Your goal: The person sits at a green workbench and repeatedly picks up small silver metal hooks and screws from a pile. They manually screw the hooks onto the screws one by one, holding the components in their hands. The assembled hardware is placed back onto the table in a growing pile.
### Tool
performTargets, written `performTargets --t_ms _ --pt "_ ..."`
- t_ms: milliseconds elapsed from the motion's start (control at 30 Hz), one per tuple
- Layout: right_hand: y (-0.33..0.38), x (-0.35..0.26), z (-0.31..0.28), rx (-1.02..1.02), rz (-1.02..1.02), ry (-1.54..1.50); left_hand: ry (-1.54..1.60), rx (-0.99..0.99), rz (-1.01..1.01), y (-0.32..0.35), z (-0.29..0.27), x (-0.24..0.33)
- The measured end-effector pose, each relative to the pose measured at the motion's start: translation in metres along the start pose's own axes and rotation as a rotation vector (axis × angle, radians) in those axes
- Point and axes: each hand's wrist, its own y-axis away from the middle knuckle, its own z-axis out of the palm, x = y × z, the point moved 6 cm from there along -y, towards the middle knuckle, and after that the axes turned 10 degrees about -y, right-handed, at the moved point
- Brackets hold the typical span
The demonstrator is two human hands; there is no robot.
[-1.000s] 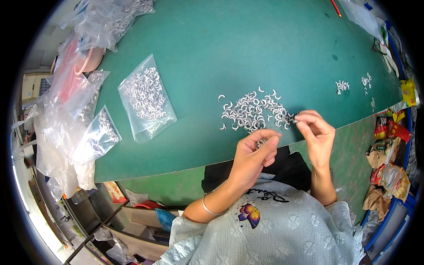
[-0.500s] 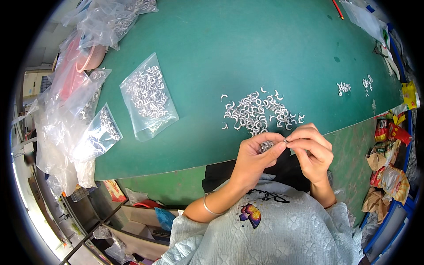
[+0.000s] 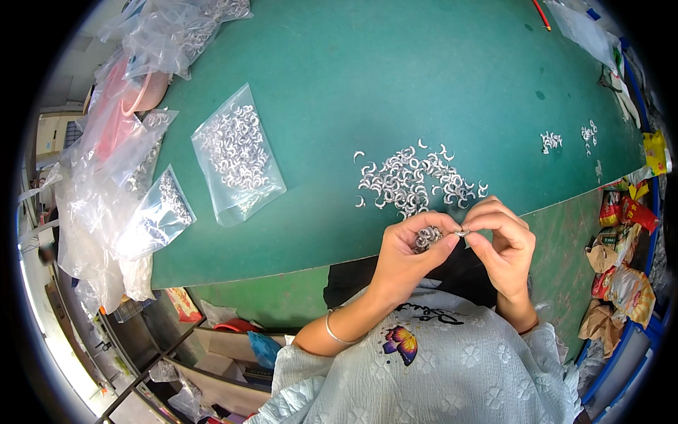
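Note:
My left hand is closed around a small bunch of silvery crescent-shaped metal pieces. Between its fingertips and those of my right hand is one metal crescent, pinched from both sides. My right thumb and forefinger are pressed together on its end. Just beyond my hands, a loose pile of the same crescents is spread on the green table. The hands are at the table's near edge, above my lap.
A clear plastic bag of crescents lies left of the pile, with a smaller filled bag beside it. Two little heaps of metal pieces sit at the right. A pink basket and plastic bags crowd the left edge. A red pencil lies far right.
The fingers have shifted slightly, so the crescent between the fingertips and the bunch in my left palm show more. The pile and bags look unchanged.

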Motion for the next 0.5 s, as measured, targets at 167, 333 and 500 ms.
performTargets --t_ms 167,333,500 --pt "-0.002 -0.005 0.002 -0.015 -0.029 0.043 -0.121 0.020 0.084 0.001 0.000 0.007" --pt "-0.001 -0.010 0.002 -0.013 -0.108 0.120 -0.181 0.020 0.173 0.002 0.001 0.012" --pt "-0.001 -0.017 0.004 -0.018 -0.217 0.221 -0.170 0.022 0.177 0.002 0.001 0.012"
